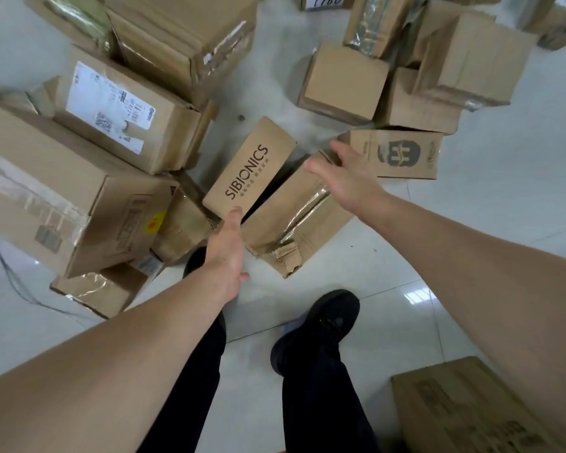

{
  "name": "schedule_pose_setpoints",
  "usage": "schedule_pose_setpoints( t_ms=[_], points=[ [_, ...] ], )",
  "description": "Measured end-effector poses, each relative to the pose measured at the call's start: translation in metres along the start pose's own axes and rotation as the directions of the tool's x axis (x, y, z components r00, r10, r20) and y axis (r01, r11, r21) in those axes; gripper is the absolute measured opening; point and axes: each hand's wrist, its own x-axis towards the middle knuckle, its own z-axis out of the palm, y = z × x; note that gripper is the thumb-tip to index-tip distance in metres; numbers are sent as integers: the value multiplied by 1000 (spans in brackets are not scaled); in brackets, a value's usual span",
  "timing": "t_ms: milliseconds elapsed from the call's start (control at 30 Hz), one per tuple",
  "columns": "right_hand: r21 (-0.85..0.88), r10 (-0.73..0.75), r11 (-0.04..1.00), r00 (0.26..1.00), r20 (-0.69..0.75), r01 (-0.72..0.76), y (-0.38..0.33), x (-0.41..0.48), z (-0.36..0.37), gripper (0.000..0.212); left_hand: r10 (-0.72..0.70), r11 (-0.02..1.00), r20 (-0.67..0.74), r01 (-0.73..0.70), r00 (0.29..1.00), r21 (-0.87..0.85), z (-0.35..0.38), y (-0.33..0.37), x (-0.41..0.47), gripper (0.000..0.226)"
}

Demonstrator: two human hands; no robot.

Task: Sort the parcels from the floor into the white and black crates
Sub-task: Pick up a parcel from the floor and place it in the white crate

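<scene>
The parcels are lying scattered on a pale tiled floor (389, 256), in front of a person who is standing over them in dark trousers (311, 403) and black shoes (317, 328). The left hand (226, 253) is stretching out flat toward a narrow carton printed SIBIONICS (252, 165). Its fingers (234, 214) are lying straight and together, with the tips touching the near end of that carton, and the thumb is sticking out to the side; nothing is being gripped. The SIBIONICS carton is leaning tilted against a crumpled taped carton (294, 220), which is lying just beside it on the right. The right hand (350, 178) is hovering over the far end of the taped carton, palm down, with its fingers (337, 147) straight and slightly apart; whether they are touching the cardboard cannot be told. Just beyond this hand, a carton bearing a dark printed emblem (402, 155) is lying on the floor. To the left, a carton with a white shipping label (121, 109) is resting on a larger carton (46, 191). A plain square carton (343, 80) is sitting farther back on the right among other stacked cartons. A further carton (471, 410) is showing at the lower right corner, near the person's right leg.
</scene>
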Motion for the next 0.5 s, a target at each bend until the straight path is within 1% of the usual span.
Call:
schedule_pose_setpoints(
  t_ms=[67, 133, 200, 267, 333, 367, 433, 500],
  points=[
    [-5, 13, 1000, 1000, 4, -13, 8, 9, 4, 80, -17, 1000, 10, 17, 1000, -23, 7, 0, 5, 70],
    [-52, 36, 998, 999, 17, -35, 13, 10, 9, 85, -26, 999, 28, 26, 999, -21, 12, -1, 9, 71],
    [-81, 38, 996, 999, -13, -39, 24, 4, 11, 78, -21, 1000, 23, 22, 1000, -15, 11, -5, 8, 67],
    [2, 62, 998, 991, -121, -62, 40, -14, 9, 66, -4, 1000, 18, 3, 1000, 18, 10, -14, 3, 64],
    [115, 121, 989, 967, -226, -97, 61, -42, 4, 57, 25, 997, 25, -27, 999, 68, 8, -27, -2, 68],
    [172, 165, 977, 952, -259, -122, 73, -55, 2, 53, 36, 996, 18, -38, 999, 86, 8, -34, -3, 66],
    [263, 262, 945, 929, -261, -193, 97, -75, -1, 47, 58, 992, 12, -59, 998, 109, 10, -42, -4, 66],
    [292, 335, 918, 919, -207, -269, 121, -82, 0, 40, 48, 989, 42, -54, 998, 140, 13, -45, 2, 75]
  ],
)
